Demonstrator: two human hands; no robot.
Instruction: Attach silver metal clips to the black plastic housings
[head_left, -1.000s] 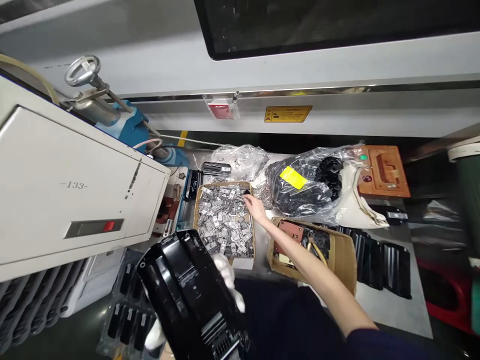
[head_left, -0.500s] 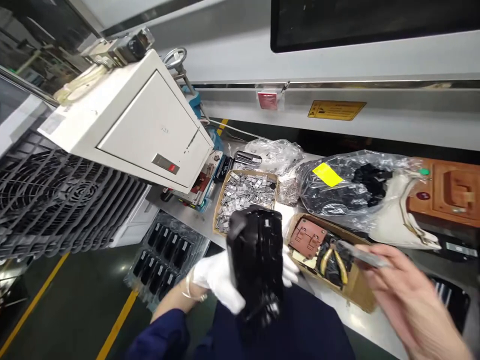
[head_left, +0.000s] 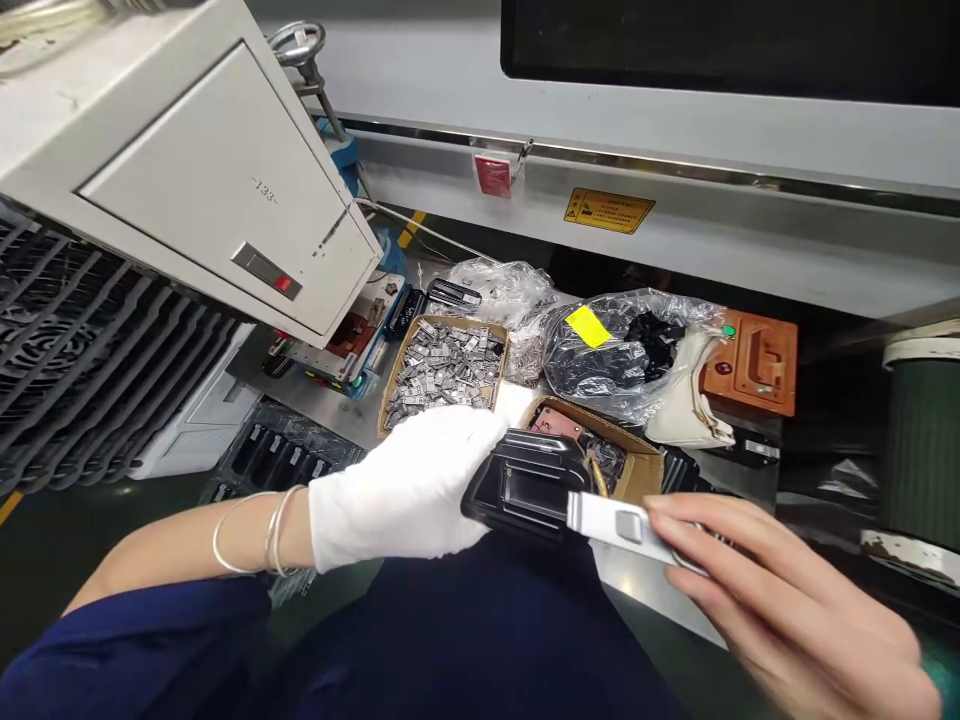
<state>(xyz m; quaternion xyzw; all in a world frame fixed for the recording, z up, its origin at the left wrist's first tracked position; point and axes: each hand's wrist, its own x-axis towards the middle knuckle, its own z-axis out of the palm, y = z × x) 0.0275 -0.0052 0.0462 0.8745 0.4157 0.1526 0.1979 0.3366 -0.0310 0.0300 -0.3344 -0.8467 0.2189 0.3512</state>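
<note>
Holding a black plastic housing (head_left: pixel 529 488) over the lap, a worker's gloved left hand (head_left: pixel 405 490) is wrapped around the part's left end, fingers closed firmly on it. The bare right hand (head_left: pixel 772 595) pinches a flat silver metal clip (head_left: pixel 626 522) between thumb and fingertips, the grip shut on the clip's right end. The clip's other end touches the housing's near right edge, but most of its length projects clear of the plastic, so by the look of it the piece is only being offered up and is not seated. Whether any other clip already sits in the housing cannot be told from this angle.

Behind the hands, on the steel bench (head_left: pixel 341 415), an open cardboard box (head_left: pixel 442 368) lies heaped with many more of the same silver clips, which suggests plenty of stock on hand. Just to its right a second carton (head_left: pixel 645 470) holds pliers and odd parts, partly hidden by the housing. A clear plastic bag (head_left: pixel 622 345) with a yellow label, full of black pieces, rests beyond it, beside an orange fixture block (head_left: pixel 754 365). A grey machine cabinet (head_left: pixel 210 190) marked 133 overhangs the bench at left, and a tray of black parts (head_left: pixel 274 460) sits low beneath it.
</note>
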